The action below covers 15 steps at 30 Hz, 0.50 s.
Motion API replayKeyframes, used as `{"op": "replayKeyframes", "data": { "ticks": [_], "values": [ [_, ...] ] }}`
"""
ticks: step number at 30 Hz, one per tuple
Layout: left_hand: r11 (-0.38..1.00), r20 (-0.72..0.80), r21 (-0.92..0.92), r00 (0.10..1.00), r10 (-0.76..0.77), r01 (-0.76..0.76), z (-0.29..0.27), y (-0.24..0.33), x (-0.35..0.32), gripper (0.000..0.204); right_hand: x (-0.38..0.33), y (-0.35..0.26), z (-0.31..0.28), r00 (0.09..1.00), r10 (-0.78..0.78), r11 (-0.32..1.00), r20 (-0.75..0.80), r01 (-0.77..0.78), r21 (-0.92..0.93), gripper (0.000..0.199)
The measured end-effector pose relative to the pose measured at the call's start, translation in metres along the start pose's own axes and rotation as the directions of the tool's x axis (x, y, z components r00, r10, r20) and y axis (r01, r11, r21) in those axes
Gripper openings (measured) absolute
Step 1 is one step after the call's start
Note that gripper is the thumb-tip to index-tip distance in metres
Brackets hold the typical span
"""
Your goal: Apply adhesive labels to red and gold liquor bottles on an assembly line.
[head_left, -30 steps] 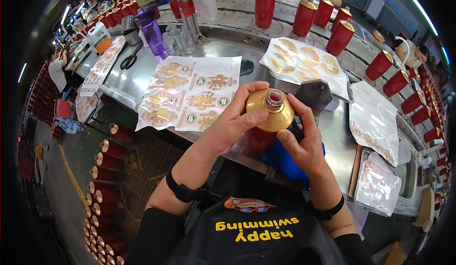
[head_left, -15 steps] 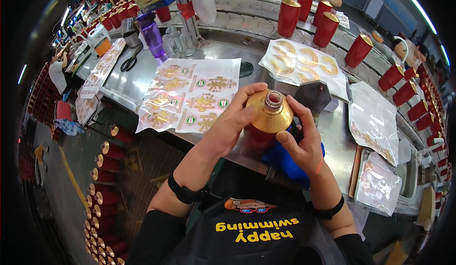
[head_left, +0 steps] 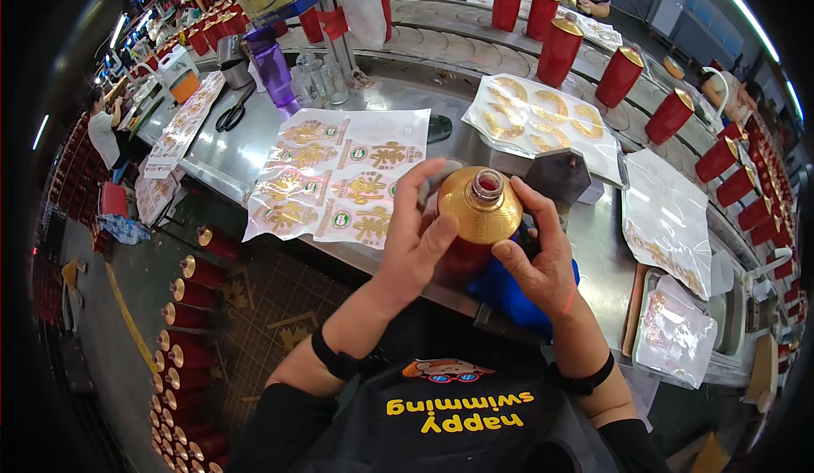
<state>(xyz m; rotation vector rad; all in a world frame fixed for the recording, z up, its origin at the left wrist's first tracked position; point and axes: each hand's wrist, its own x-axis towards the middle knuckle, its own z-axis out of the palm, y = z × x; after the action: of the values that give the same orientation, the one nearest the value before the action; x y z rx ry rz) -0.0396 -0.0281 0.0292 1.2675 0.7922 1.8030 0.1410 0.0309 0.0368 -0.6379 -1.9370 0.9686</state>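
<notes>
A red bottle with a gold shoulder (head_left: 477, 210) stands in front of me at the table's near edge, its open glass mouth facing up. My right hand (head_left: 543, 248) grips its right side, thumb in front and fingers behind. To its left, my left hand (head_left: 413, 240) is open, its fingers spread and slightly off the bottle; the thumb tip is close to the gold shoulder. The lower red body is partly hidden by shadow and hands. Behind my right hand lies a bright blue cloth (head_left: 513, 295). A sheet of gold and green stickers (head_left: 339, 172) lies left of my left hand.
A dark faceted block (head_left: 560, 174) stands beyond my right hand, near a sheet of gold crescent stickers (head_left: 543, 121). Red bottles (head_left: 560, 52) ride the curved conveyor (head_left: 441, 36). Scissors (head_left: 231, 117), a purple bottle (head_left: 271, 66) and clear glass bottles (head_left: 322, 79) are at the back left.
My left hand has loosened from the bottle and spread its fingers, moving slightly left. The right hand stays on it. Bottles on the conveyor have shifted along.
</notes>
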Motion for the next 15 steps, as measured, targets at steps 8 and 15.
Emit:
{"op": "replayKeyframes", "data": {
  "ticks": [8, 15],
  "values": [
    [0.491, 0.271, 0.691, 0.819, 0.505, -0.531, -0.004, -0.008, -0.013, 0.037, 0.0, -0.001, -0.001, 1.0, -0.012, 1.0, 0.011, 0.012, -0.004, 0.069],
    [0.35, 0.399, 0.76, 0.818, 0.414, -0.548, 0.015, 0.007, -0.015, 0.044, 0.001, 0.0, 0.002, 1.0, -0.011, 0.999, 0.002, 0.011, 0.031, 0.067]
  ]
}}
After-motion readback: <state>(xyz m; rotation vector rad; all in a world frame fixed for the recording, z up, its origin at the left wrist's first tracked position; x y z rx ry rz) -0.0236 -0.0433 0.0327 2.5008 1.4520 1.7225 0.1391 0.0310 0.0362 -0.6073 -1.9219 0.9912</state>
